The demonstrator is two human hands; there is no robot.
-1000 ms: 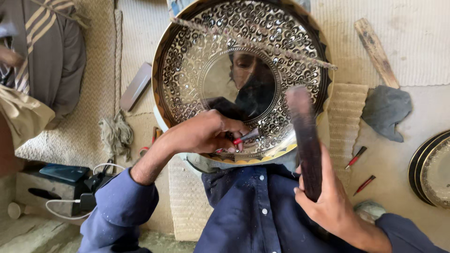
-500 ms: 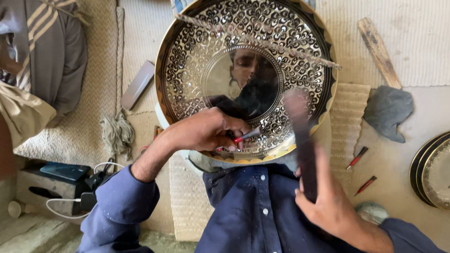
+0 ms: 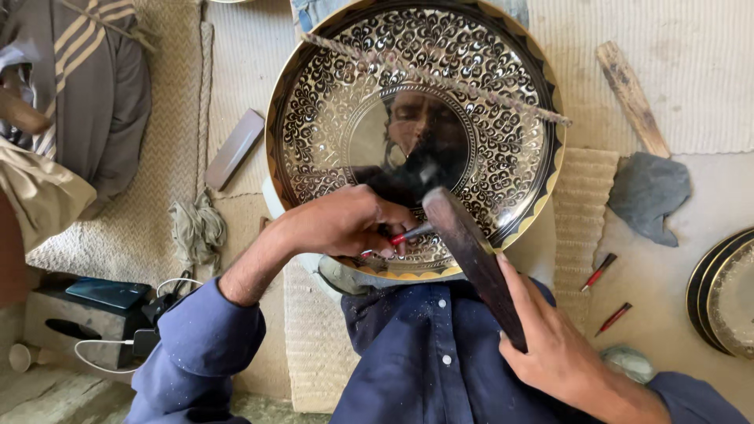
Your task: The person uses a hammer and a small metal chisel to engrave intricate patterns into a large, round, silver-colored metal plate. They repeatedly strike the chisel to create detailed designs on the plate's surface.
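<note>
My left hand was closed tight round a thin red-handled chisel, its tip set against the lower rim band of the big engraved brass tray propped in my lap; my right hand was clenched on the lower end of a dark wooden mallet, whose head hung just beside the chisel's butt. The tray looked to me stiff but thin, wide and rather heavy, polished slick at the centre and easily dented, so I judged it best held by its scalloped edge; the chisel was slim and hard, best pinched low near the point. A twisted cord ran slantwise across the tray's face. On the mat to my left lay a flat grey block and a crumpled rag; to my right were a wooden stick, a dark cloth, two spare red chisels and stacked trays, all well apart from my hands; nothing crowded the mallet's swing.
</note>
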